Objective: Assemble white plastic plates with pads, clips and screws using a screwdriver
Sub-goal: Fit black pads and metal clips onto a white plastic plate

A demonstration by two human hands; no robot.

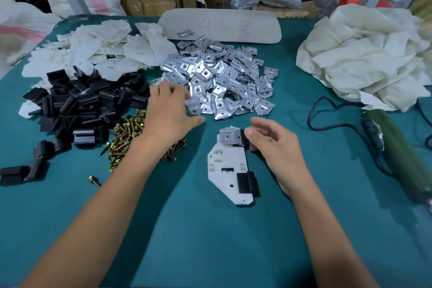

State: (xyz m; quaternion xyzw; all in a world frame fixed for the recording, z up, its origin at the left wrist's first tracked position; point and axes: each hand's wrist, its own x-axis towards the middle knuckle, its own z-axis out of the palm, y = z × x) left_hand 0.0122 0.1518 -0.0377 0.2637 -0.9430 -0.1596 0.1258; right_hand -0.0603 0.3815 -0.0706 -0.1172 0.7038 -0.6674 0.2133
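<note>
A white plastic plate (225,166) lies on the teal table in the middle. A black pad (247,181) sits on its lower right edge, and a metal clip (230,137) over a second black pad sits at its top. My right hand (278,149) hovers just right of that top clip, fingers loosely spread, holding nothing. My left hand (170,112) reaches to the near edge of the metal clip pile (219,77) and pinches one metal clip (193,106) between thumb and fingers.
Piles of white plates (98,51), black pads (81,103) and brass screws (127,133) lie at left. A green electric screwdriver (399,147) with a black cord lies at right, near crumpled white sacking (364,54). A beige board (219,25) lies at the back.
</note>
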